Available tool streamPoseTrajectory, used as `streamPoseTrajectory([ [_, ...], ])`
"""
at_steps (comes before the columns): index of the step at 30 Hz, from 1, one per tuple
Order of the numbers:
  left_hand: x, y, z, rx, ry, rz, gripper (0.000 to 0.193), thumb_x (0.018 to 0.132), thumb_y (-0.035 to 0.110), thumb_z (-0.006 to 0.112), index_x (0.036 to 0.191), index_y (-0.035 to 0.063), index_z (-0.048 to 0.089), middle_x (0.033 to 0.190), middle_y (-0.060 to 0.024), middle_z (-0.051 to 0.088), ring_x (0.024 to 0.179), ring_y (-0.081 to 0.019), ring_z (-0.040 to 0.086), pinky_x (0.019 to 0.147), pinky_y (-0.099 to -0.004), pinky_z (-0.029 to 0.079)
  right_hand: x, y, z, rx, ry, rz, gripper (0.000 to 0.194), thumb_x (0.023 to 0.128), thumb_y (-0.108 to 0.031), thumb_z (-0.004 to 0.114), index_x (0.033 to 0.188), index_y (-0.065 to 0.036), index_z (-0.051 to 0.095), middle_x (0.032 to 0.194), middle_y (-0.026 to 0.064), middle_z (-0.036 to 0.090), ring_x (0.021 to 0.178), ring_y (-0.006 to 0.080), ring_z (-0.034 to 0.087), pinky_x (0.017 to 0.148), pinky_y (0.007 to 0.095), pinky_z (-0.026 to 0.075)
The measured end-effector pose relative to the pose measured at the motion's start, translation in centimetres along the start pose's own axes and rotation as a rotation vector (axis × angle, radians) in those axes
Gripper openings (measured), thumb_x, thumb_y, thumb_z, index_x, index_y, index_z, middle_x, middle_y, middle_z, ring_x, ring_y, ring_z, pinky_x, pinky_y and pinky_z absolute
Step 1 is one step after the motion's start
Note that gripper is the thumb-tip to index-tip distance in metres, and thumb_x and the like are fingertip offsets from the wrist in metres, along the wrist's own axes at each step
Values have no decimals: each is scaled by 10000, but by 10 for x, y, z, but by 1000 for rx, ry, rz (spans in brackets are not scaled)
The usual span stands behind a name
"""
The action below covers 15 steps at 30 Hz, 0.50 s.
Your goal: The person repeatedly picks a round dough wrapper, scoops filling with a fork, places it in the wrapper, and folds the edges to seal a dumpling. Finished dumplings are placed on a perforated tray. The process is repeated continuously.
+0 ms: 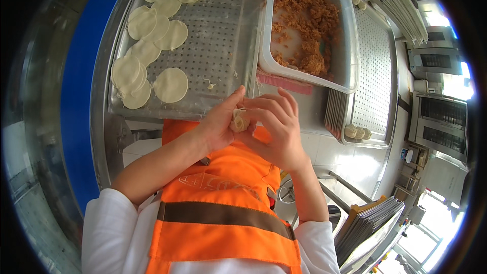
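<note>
A small pleated dough bun rests in my left hand, cupped between palm and thumb just in front of my orange apron. The fingers of my right hand press against the bun's right side. Both hands are close together at the near edge of the metal table. Flat round dough wrappers lie on a perforated metal tray, many of them overlapping along its left side. To the far right of the hands stands a translucent plastic tub with reddish-brown crumbly filling.
A stack of perforated trays stands right of the tub, several pleated buns at its near corner. A pink strip lies below the tub. More stacked trays sit at lower right. Oven-like cabinets line the far right.
</note>
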State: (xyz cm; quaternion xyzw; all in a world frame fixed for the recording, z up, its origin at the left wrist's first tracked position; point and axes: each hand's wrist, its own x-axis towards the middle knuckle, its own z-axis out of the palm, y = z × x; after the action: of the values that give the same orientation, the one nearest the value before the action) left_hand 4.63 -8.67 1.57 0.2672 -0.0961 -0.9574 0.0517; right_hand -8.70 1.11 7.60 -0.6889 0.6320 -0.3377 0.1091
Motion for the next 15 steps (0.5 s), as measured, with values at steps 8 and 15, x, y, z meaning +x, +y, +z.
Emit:
streamPoseTrajectory([
  [8, 4, -5, 26, 24, 255, 476, 429, 1085, 431, 368, 987, 57, 554, 783, -74, 620, 654, -178, 597, 634, -302, 505, -5, -16, -3, -124, 197, 122, 134, 763, -129, 801, 852, -95, 707, 861, 30, 605, 858, 224, 606, 845, 399, 482],
  [15, -3, -3, 42, 593, 99, 1180, 380, 1101, 344, 347, 1001, 27, 530, 857, -98, 619, 749, -150, 597, 679, -280, 486, -10, -15, 1, 857, 128, 763, 169, 938, -152, 709, 930, 16, 718, 802, 4, 647, 762, 61, 573, 679, 239, 461],
])
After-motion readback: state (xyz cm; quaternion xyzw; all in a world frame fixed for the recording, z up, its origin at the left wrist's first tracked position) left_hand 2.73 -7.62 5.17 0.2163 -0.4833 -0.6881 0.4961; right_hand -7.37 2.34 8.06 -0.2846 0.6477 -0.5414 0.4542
